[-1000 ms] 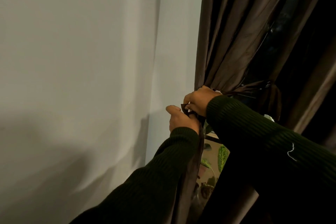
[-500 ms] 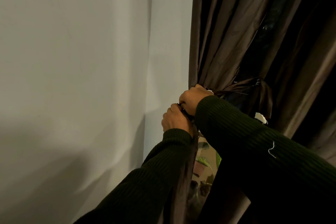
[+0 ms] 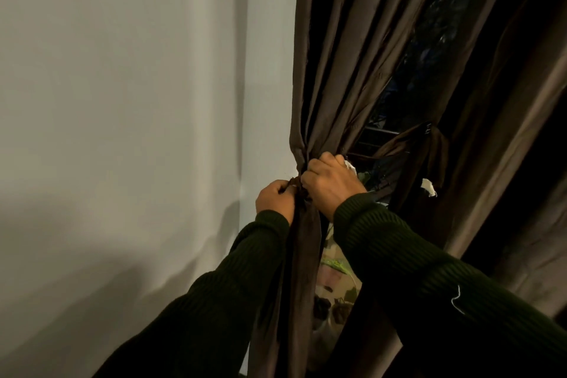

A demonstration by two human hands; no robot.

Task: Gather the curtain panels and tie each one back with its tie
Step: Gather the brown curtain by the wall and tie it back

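Both hands closer together, left hand (image 3: 275,199), right hand (image 3: 331,182), gripping tie (image 3: 299,190)

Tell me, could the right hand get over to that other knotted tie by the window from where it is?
Probably yes. The right hand grips the gathered curtain panel, and the other tie hangs just beyond it with nothing between, though it would have to let go first.

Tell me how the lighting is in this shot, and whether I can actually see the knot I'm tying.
Head view: dim and uneven; the pale wall catches soft light and carries arm shadows low down, while the brown curtain panel and the window gap go nearly black. The left hand and right hand cover the tie, so the knot is hidden.
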